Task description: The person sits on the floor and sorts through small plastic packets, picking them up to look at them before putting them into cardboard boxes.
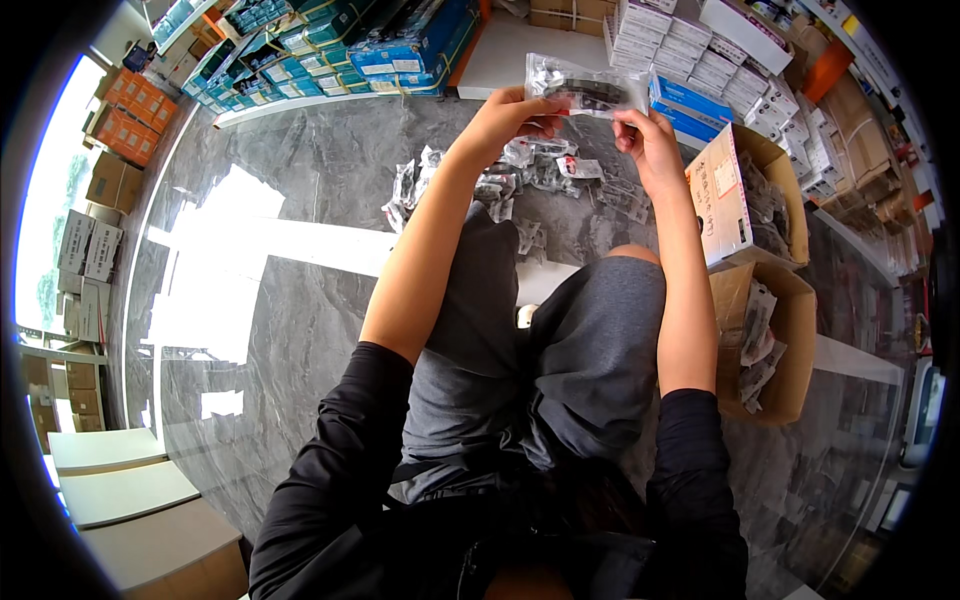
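Observation:
Both my arms reach forward over my knees and hold up a clear plastic bag (590, 84) with dark parts inside; what the parts are I cannot make out. My left hand (512, 122) grips the bag's left side, fingers curled under it. At its lower right corner, my right hand (648, 145) pinches the plastic between thumb and fingers. Below the hands, a loose pile of similar small clear bags (540, 170) lies on the grey floor, partly hidden by my left forearm and knees.
To my right stand two open cardboard boxes, a farther one (722, 200) and a nearer one (790, 345), both with bagged parts inside. Blue-green boxes (400, 55) are stacked at the back left, white boxes (690, 60) at the back right. Orange boxes (135, 110) stand far left.

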`<state>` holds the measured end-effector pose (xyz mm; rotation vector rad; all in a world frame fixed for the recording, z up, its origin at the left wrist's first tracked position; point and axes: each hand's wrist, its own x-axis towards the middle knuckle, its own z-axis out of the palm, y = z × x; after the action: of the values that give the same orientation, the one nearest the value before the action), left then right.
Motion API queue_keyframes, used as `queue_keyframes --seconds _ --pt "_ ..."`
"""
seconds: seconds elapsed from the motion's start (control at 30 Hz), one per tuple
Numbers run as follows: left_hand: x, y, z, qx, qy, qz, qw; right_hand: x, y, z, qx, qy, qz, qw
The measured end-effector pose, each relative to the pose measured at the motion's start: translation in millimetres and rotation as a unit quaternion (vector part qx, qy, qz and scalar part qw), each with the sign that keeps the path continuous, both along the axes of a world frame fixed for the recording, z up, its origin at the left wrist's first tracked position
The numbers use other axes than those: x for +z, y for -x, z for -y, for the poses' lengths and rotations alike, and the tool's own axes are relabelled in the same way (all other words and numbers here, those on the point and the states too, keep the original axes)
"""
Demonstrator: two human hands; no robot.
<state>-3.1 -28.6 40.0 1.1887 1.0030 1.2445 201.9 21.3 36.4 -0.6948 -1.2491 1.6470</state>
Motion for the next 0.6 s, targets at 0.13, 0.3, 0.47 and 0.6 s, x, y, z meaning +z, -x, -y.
queue_keyframes --seconds 0.13,0.3,0.47,0.6 --pt "0.0 0.3 0.4 0.003 0.002 -0.002 1.000 -0.1 0.4 -0.1 -0.001 0.001 0.002 1.000" --pt "2.5 -1.2 2.0 0.003 0.002 0.000 1.000 -1.9 0.1 -1.6 -0.003 0.003 -0.002 1.000" --pt "3.5 -2.3 1.9 0.000 0.003 0.006 1.000 -2.4 -0.2 -2.2 -0.006 0.003 -0.002 1.000" --pt "4.9 -1.3 3.9 0.013 0.013 -0.018 1.000 -2.6 -0.6 -2.0 0.008 -0.004 0.002 1.000"
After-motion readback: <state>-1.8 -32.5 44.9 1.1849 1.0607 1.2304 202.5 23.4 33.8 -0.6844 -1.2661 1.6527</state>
